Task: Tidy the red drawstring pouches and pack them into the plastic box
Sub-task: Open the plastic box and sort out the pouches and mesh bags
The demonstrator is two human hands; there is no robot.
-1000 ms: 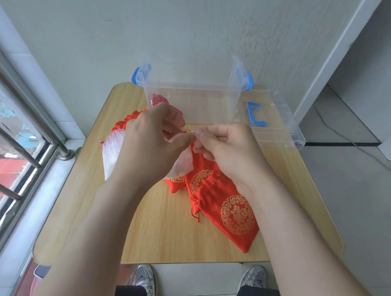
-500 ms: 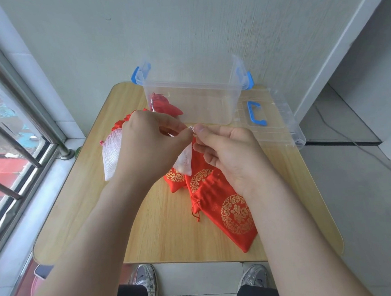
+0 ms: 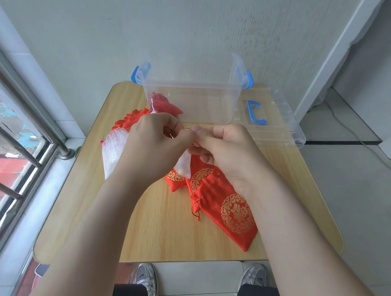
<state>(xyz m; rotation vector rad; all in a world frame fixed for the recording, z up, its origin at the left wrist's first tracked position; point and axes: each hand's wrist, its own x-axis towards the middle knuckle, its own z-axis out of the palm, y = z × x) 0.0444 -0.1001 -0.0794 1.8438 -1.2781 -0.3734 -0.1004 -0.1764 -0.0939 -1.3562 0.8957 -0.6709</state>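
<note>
Both hands are raised above the wooden table (image 3: 149, 234), meeting fingertip to fingertip in front of the plastic box (image 3: 210, 107). The left hand (image 3: 153, 148) has thumb and forefinger closed in a pinch on a thin red cord (image 3: 188, 129); the right hand (image 3: 229, 152) pinches the same cord from the other side, its remaining fingers curled under. A white mesh pouch (image 3: 184, 168) hangs just below the two hands; whether the cord belongs to it cannot be told. A second mesh pouch (image 3: 115, 153) lies on the table to the left, partly hidden by the left wrist. Red pouches are located as follows: one pouch (image 3: 163, 105) lies inside the box at its left end; a large pouch (image 3: 234, 214) with a gold round emblem lies flat on the table under the right forearm, its drawstring end toward the table's middle; a smaller pouch (image 3: 174, 180) lies beside it, touching it and partly covered by the mesh pouch; a ruffled pouch (image 3: 128, 121) lies behind the left hand, near the box's left corner. The box stands open at the table's far edge, against the wall, with blue latches at both ends. Its clear lid (image 3: 279, 130) with a blue handle (image 3: 255, 112) lies flat just to the right of the box. A barred window (image 3: 8, 137) runs along the left side.
</note>
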